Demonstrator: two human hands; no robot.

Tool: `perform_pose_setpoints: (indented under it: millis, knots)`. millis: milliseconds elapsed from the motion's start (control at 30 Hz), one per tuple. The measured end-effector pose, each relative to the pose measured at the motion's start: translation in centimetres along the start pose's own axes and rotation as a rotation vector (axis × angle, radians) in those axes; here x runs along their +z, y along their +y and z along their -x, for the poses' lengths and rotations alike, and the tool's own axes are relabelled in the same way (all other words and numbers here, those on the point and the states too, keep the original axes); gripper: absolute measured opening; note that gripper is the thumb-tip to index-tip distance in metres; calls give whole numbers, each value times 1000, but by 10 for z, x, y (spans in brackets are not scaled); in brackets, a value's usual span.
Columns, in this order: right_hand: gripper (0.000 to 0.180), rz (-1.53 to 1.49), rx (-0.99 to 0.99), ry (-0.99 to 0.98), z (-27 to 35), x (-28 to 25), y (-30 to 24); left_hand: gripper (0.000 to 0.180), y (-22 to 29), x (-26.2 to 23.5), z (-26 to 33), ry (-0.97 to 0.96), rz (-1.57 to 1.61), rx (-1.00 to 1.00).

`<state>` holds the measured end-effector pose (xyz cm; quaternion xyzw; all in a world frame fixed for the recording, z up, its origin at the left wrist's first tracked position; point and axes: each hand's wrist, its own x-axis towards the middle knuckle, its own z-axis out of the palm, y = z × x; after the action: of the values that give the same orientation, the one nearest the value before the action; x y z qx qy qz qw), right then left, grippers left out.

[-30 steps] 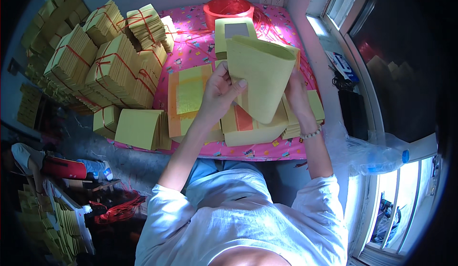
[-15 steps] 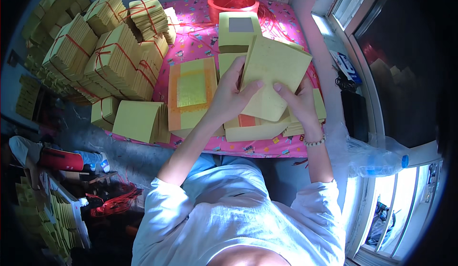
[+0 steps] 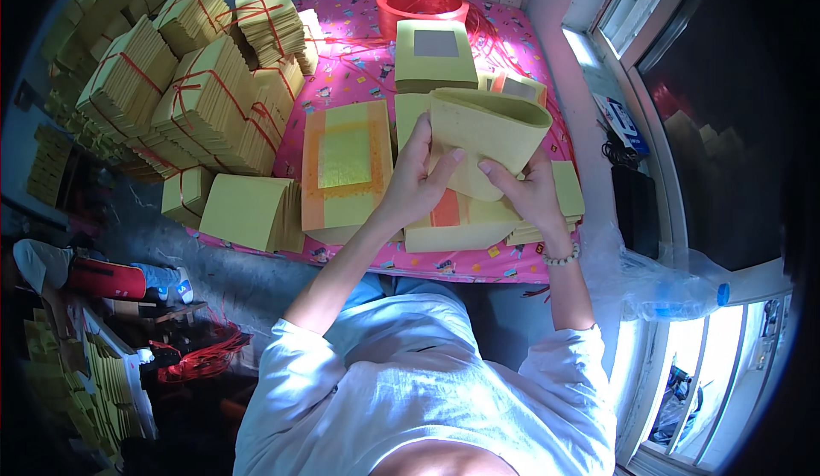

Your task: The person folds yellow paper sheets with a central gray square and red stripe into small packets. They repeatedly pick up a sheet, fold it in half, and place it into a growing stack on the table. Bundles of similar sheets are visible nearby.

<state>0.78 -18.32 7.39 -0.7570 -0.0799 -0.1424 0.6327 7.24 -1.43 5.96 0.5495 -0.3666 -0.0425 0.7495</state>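
The person holds a bent sheaf of yellow paper (image 3: 491, 130) above the desk (image 3: 359, 74), which is covered with a pink patterned cloth. The left hand (image 3: 418, 177) grasps the sheaf on its left edge, with the thumb on the near face and the fingers going up behind. The right hand (image 3: 530, 190) grips the lower right part of the sheaf, with the fingers spread on the paper. The sheaf is curved over, so its upper edge makes a long rounded fold that points to the right.

Directly under the hands lies a flat pile of yellow sheets with an orange strip (image 3: 453, 220), near the front edge of the desk. To the left of it there is another pile whose top sheet has an orange border and a gold square (image 3: 346, 164). Further left, a plain yellow pile (image 3: 248, 211) leans at the corner of the desk. Behind the sheaf stands a pile with a silver square on top (image 3: 436, 53), and behind this one a red round basin (image 3: 423, 2). On the left side many bundles of yellow paper tied with red string (image 3: 196, 91) are heaped high. The right wrist carries a bead bracelet (image 3: 562, 258). A clear plastic bag (image 3: 658, 284) lies at the right, near the window.
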Motion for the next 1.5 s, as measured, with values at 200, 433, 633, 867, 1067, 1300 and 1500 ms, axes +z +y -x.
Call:
perform_pose_setpoints:
  millis: [200,433,633,867,1067,1300,1500]
  knots:
    - [42,-31,11,3,1,-1,4,40,-5,3,2,50,-100,20]
    - [36,-30,-9,9,-2,-1,4,37,-4,7,3,112,-81,-19]
    - [29,-35,27,57,-20,0,-5,32,-4,-9,-25,9,59,-89]
    - [32,-171,194,46,-40,-8,10,36,-5,-17,-42,-16,49,-384]
    - [37,-275,232,51,-41,-6,12,37,-2,-17,-48,5,49,-524]
    - [39,-262,225,61,-39,-7,14,35,-6,-14,-47,20,59,-523]
    - [37,-163,150,111,-25,3,1,27,-18,-5,-31,74,-136,-288]
